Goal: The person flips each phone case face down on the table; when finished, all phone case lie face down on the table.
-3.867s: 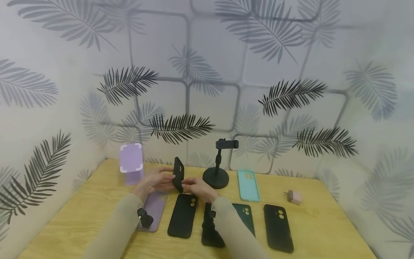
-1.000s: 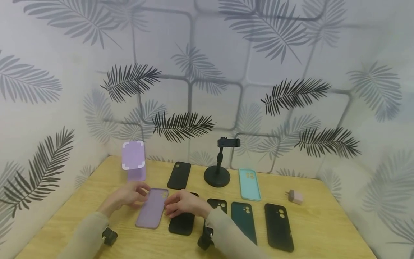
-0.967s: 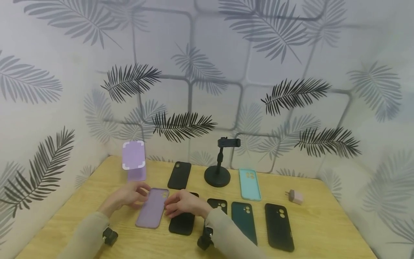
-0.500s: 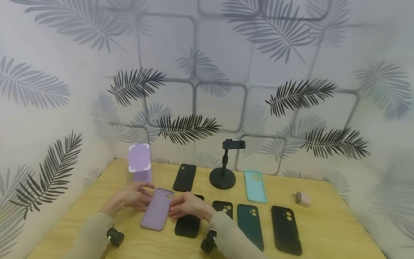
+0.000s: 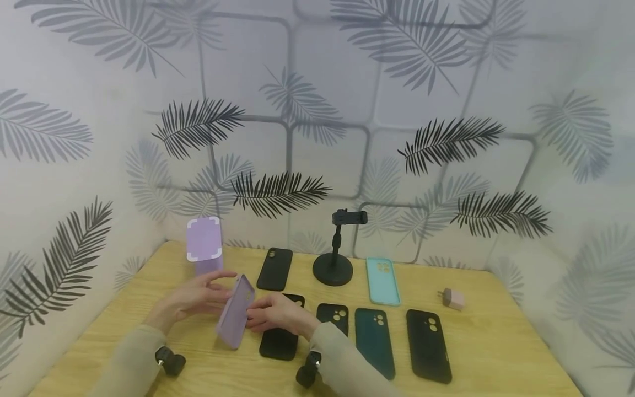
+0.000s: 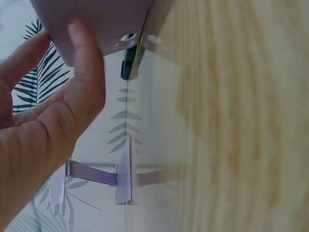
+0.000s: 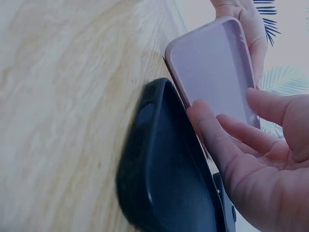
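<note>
A light purple phone case [image 5: 237,317] is tilted up on its long edge between my two hands. My left hand [image 5: 198,296] holds it from the left, its fingertips against the back of the purple case in the left wrist view. From the right, my right hand [image 5: 281,314] grips the case's side with thumb and fingers. Its hollow inside [image 7: 212,72] faces the right wrist camera. Just below my right hand lies a black phone case [image 5: 278,344], partly covered by that hand; it shows large in the right wrist view.
Another black case [image 5: 275,270] lies behind, near a black phone holder [image 5: 333,270] and a purple stand [image 5: 204,242]. To the right are a black case [image 5: 333,315], a dark green case [image 5: 374,342], another black case [image 5: 429,347], a turquoise case [image 5: 383,282] and a pink plug [image 5: 452,299].
Earlier, both hands held a black case upright; it now lies at the back. The purple case lay flat a second ago, then its left side rose and it tilted up between the hands.
</note>
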A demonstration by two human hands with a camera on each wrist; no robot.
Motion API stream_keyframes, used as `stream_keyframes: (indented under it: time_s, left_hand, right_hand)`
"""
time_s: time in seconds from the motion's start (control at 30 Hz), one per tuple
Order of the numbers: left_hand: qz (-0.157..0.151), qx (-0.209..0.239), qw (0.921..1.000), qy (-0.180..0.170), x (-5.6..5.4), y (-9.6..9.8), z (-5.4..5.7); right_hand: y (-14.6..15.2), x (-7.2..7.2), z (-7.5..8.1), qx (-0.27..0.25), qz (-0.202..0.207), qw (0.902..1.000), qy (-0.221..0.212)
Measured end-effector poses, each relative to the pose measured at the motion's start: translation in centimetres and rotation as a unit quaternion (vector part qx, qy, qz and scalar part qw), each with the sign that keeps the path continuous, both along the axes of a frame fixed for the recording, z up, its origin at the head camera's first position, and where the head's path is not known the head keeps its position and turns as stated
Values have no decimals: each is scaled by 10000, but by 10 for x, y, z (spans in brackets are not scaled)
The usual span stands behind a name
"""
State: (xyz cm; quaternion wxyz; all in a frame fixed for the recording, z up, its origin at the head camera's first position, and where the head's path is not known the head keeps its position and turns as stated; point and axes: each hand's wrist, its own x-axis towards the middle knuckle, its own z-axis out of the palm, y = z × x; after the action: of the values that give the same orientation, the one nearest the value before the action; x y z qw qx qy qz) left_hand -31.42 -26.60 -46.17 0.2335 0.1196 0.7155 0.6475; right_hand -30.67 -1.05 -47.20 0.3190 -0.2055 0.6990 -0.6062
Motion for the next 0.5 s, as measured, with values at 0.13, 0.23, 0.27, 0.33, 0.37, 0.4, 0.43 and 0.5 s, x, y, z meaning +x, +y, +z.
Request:
stream_keyframes:
  time_s: [0.13, 0.23, 0.27, 0.33, 0.37, 0.4, 0.43, 0.5]
  left_hand:
    - [-99, 124, 9998, -83, 0, 6, -1]
    - [-224, 200, 9994, -179, 0, 9, -2]
    - [-241, 182, 9994, -190, 0, 10, -2]
    - [-274, 78, 9995, -155, 0, 12, -1]
    - [-281, 13, 9995, -115, 0, 13, 0]
    - [-268, -69, 9996, -74, 0, 15, 0]
    - [-249, -156, 9996, -44, 0, 16, 1]
    - [-232, -316, 9992, 24, 0, 19, 1]
  right_hand:
    - [-2, 0, 3, -149, 132, 9997, -141]
    - [-3, 1, 2, -296, 178, 9992, -212]
    - [-4, 1, 2, -324, 188, 9990, -231]
    - [-6, 1, 1, -383, 179, 9988, -249]
    - [-7, 1, 1, -396, 166, 9987, -258]
    - [-7, 0, 2, -400, 166, 9987, -254]
    - [-8, 0, 2, -407, 165, 9987, -244]
    - [-8, 0, 2, -436, 169, 9987, -195]
